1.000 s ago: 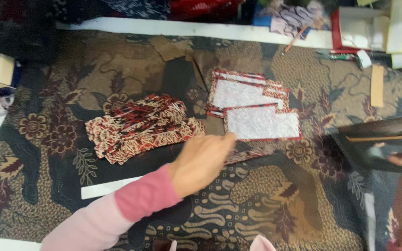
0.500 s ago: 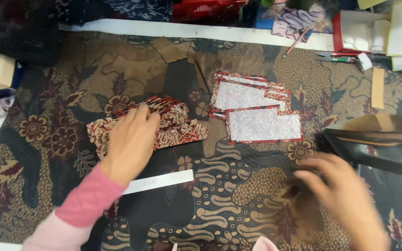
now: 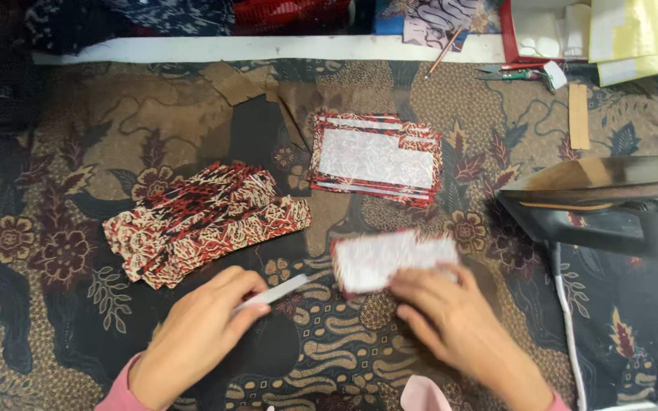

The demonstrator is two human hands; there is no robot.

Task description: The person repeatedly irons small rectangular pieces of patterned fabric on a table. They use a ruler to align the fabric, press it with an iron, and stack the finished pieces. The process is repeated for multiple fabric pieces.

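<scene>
While the left hand [image 3: 196, 335] closes its fingers on a thin white strip [image 3: 274, 292] near the counter's front edge, the right hand [image 3: 451, 323] rests half-open, fingertips pinning a white-faced, red-edged fabric piece [image 3: 390, 259] just beside it on the batik cloth [image 3: 359, 358]. A finished-looking stack of similar pieces [image 3: 376, 158] lies toward the back edge, while a fanned pile of red patterned strips [image 3: 203, 221] toward the left appears unworked. An iron [image 3: 603, 202] sits at the right edge.
</scene>
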